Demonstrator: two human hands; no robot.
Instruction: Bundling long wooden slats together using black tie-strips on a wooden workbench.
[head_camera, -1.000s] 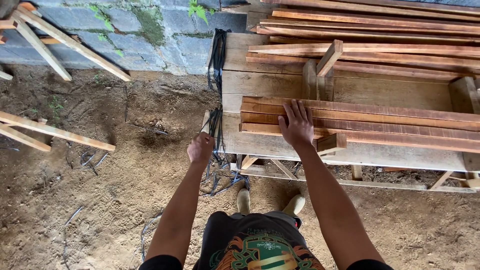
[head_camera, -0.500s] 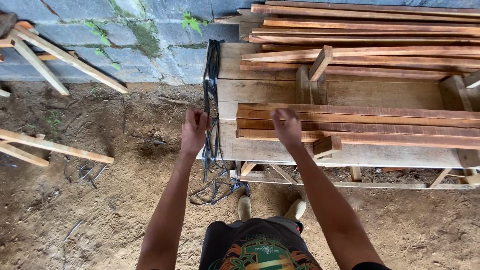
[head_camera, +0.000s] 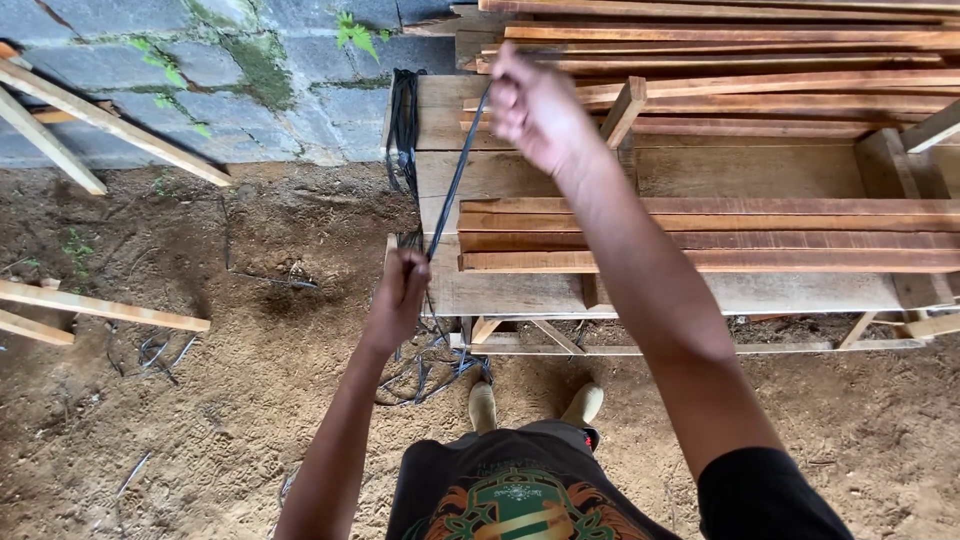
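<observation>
Head view: both hands apparently grip black strap (head_camera: 455, 180).

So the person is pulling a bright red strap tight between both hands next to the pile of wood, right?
Not quite: the strap is black, not red. The head view shows it stretched between the left hand and the right hand, beside the pile of wood.

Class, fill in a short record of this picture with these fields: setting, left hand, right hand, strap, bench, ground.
setting: dirt yard beside a grey block wall
left hand: left hand closed on the thin black strap, low
right hand: right hand closed on the same strap, raised
strap: runs taut between both hands
bench: rough wooden bench stacked with long reddish wooden slats
ground: tangled black straps below the bench; loose pale wooden battens at left
</observation>
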